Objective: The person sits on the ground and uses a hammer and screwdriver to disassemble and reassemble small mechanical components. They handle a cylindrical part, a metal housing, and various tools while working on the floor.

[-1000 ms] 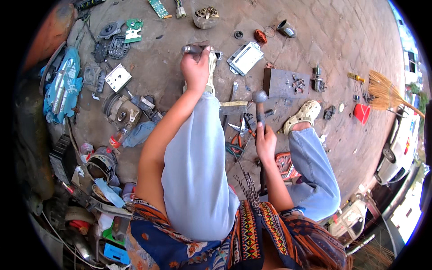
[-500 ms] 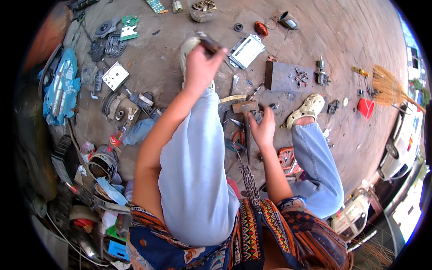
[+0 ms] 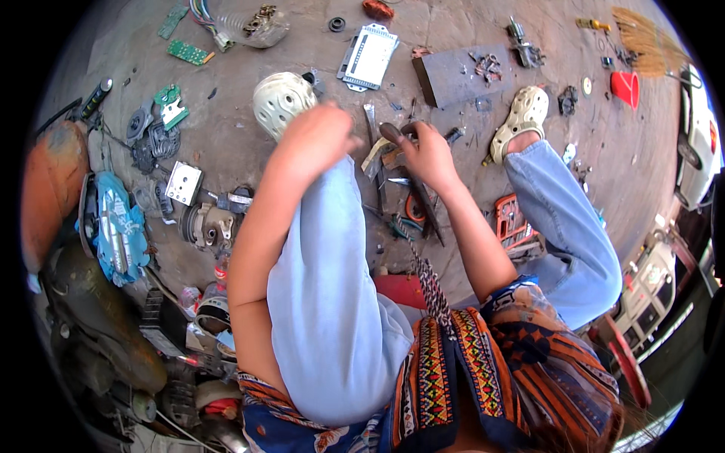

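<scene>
My left hand (image 3: 316, 142) is over my left knee, just below the cream clog (image 3: 283, 102) on my left foot. Its fingers are smeared by motion and partly hidden, so I cannot make out anything in them. A small dark part (image 3: 310, 78) shows at the clog's toe. My right hand (image 3: 427, 155) is closed around a dark, round-ended piece (image 3: 393, 134) whose kind is unclear. Beneath that hand, a hammer (image 3: 429, 211) lies with its handle pointing toward me. Beside it are a metal strip (image 3: 373, 160) and orange-handled pliers (image 3: 414, 207).
A dark metal block (image 3: 445, 79) with small parts on top stands ahead, near a white casing (image 3: 370, 57). Motor parts (image 3: 208, 224) lie at left. An orange tool case (image 3: 513, 221) is by my right leg. A red scoop (image 3: 624, 88) and broom (image 3: 649, 41) are far right.
My left hand has come back toward my knee from beyond the clog; the dark cylinder it held no longer shows in it. My right hand has reached forward and closed on a dark piece.
</scene>
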Demonstrator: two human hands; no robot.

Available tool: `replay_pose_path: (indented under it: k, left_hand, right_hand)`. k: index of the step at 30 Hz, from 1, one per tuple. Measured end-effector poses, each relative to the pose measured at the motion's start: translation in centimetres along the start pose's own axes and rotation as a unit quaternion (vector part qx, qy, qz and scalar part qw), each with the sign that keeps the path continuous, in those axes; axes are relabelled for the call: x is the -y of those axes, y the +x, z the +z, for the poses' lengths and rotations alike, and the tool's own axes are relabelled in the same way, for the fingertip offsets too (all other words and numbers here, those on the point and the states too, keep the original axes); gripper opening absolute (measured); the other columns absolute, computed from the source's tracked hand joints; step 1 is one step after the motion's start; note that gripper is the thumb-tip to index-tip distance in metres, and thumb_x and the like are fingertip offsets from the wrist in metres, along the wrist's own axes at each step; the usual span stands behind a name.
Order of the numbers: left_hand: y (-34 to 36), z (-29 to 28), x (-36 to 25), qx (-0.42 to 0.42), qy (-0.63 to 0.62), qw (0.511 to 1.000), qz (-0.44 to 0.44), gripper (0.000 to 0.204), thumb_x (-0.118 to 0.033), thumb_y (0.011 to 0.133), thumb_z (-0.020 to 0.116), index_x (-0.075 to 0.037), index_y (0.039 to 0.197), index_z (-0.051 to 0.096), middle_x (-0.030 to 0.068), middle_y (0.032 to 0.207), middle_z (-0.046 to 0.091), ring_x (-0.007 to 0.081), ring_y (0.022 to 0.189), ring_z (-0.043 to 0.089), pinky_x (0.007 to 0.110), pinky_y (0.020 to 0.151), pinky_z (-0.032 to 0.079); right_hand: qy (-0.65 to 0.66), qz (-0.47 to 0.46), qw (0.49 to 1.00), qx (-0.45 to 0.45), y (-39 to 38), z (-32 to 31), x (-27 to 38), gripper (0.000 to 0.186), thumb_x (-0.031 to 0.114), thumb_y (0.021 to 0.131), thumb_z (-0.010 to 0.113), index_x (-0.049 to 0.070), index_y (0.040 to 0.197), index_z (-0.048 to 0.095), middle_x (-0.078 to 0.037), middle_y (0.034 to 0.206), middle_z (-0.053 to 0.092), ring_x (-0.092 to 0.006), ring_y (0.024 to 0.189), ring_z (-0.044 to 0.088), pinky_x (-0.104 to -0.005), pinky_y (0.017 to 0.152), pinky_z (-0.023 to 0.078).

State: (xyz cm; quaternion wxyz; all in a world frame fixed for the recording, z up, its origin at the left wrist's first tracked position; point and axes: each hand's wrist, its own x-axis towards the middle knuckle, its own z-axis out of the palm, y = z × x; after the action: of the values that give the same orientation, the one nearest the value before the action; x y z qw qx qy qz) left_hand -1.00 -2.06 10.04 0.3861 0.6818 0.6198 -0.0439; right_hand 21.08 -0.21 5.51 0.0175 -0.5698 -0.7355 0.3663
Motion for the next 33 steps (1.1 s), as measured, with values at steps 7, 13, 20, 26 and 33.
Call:
replay_pose_path:
  k: [7, 13, 20, 26, 33]
  left_hand:
    - [7.5, 1.1, 5.6, -0.027, 0.208, 0.963, -0.169, 0.039, -0.036, 0.072, 0.071, -0.005, 0.095, 0.065, 0.0156, 0.1, 0.065, 0.033, 0.094, 0.061, 0.042, 0.079, 0.05]
    - [10.8, 0.5, 5.7, 0.039, 0.25, 0.949, -0.185, 0.043, -0.041, 0.073, 0.066, -0.007, 0.1, 0.067, 0.0159, 0.104, 0.065, 0.0323, 0.099, 0.061, 0.042, 0.08, 0.05]
    - [8.4, 1.5, 4.7, -0.085, 0.253, 0.955, -0.132, 0.041, -0.035, 0.075, 0.068, -0.007, 0.104, 0.058, 0.0222, 0.106, 0.057, 0.0417, 0.092, 0.06, 0.044, 0.076, 0.05]
    - [3.2, -1.5, -0.6, -0.276, 0.084, 0.956, 0.055, 0.037, -0.018, 0.071, 0.073, -0.006, 0.103, 0.059, 0.0203, 0.096, 0.053, 0.0369, 0.087, 0.056, 0.041, 0.075, 0.047]
    - [-10.5, -9.9, -19.1, -0.242, -0.019, 0.954, 0.175, 0.037, -0.004, 0.061, 0.072, -0.004, 0.096, 0.063, 0.0099, 0.096, 0.055, 0.0241, 0.088, 0.056, 0.03, 0.079, 0.046]
  right_hand:
    - [0.2, -0.318, 0.865, 0.333, -4.2, -12.4, 15.9, 0.02, 0.018, 0.078, 0.059, -0.002, 0.082, 0.065, -0.014, 0.066, 0.06, -0.0331, 0.063, 0.059, -0.0391, 0.063, 0.05]
    - [0.292, -0.371, 0.852, 0.224, -7.1, -14.1, 18.0, 0.02, 0.016, 0.074, 0.062, -0.001, 0.084, 0.062, -0.013, 0.07, 0.059, -0.0327, 0.065, 0.059, -0.0386, 0.063, 0.05]
    - [0.303, -0.371, 0.866, 0.144, -9.2, -15.2, 16.6, 0.022, 0.015, 0.071, 0.066, 0.0, 0.085, 0.059, -0.013, 0.076, 0.058, -0.0322, 0.067, 0.058, -0.0381, 0.063, 0.049]
    - [0.283, -0.351, 0.892, 0.047, -13.3, -17.0, 14.5, 0.027, 0.014, 0.067, 0.069, 0.001, 0.087, 0.056, -0.013, 0.081, 0.057, -0.0318, 0.068, 0.058, -0.0376, 0.062, 0.048]
    - [0.259, -0.231, 0.915, -0.207, -21.5, -22.3, 10.7, 0.034, 0.013, 0.064, 0.073, 0.002, 0.089, 0.053, -0.013, 0.087, 0.056, -0.0313, 0.07, 0.058, -0.0371, 0.062, 0.047]
